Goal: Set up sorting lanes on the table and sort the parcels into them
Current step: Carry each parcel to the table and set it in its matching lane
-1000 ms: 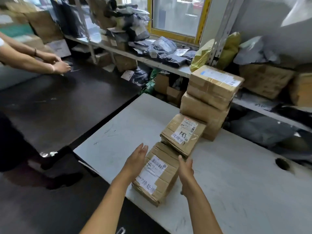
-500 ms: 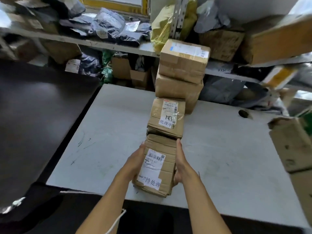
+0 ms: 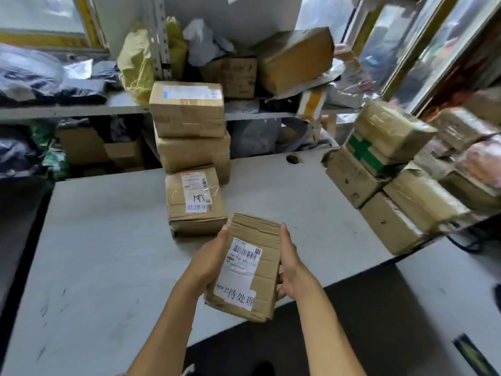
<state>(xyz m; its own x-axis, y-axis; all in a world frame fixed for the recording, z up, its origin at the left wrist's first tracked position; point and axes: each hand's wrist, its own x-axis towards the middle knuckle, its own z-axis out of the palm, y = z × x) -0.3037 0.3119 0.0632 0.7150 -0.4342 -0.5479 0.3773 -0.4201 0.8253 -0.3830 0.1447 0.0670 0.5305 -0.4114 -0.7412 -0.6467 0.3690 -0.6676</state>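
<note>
Table (image 3: 108, 253): grey top, fills the lower centre and left. Stack of boxes (image 3: 393, 185): right edge, newly in frame since the earlier picture. Two stacked cartons (image 3: 189, 131): upper centre, unmoved. Labelled parcel (image 3: 195, 202): centre, flat on the table, as before. Held parcel (image 3: 246, 270): lower centre, now lifted and swung right, apart from its neighbour. Left hand (image 3: 208, 264) and right hand (image 3: 291, 270): fingers wrapped round its long sides, gripping it.

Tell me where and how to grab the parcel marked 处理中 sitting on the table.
Take the 处理中 parcel by its two long side faces, one hand from each side. It lies flat, label up, its far end near the stacked boxes, its sides free.
</note>
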